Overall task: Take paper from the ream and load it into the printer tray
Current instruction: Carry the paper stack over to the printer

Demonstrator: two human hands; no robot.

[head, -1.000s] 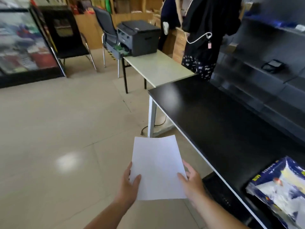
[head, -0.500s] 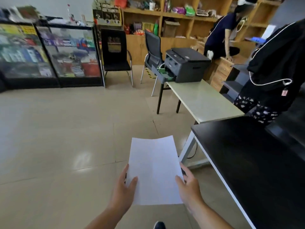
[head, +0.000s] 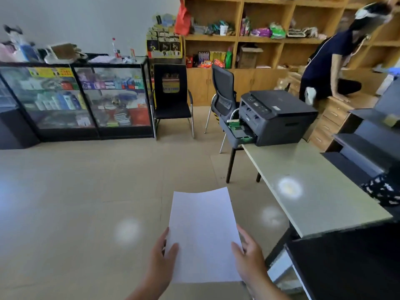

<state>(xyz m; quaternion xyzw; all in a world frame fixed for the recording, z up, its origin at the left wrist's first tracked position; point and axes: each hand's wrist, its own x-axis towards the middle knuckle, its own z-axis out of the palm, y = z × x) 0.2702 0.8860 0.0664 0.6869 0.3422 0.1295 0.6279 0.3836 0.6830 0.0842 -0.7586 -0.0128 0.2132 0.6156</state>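
Both hands grip a smooth white rectangular paper sheet [head: 203, 234] at its near corners, left hand [head: 161, 260] and right hand [head: 249, 259], thumbs on top, far edge curling slightly. Well beyond, the boxy dark-grey plastic printer [head: 279, 118] sits on a pale matte table [head: 320, 191], its grey tray [head: 234, 132] pulled open.

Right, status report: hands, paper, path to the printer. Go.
Left hand and right hand grip white paper sheets. Dark grey printer, tray pulled open, sits ahead on beige table. Floor between looks clear.
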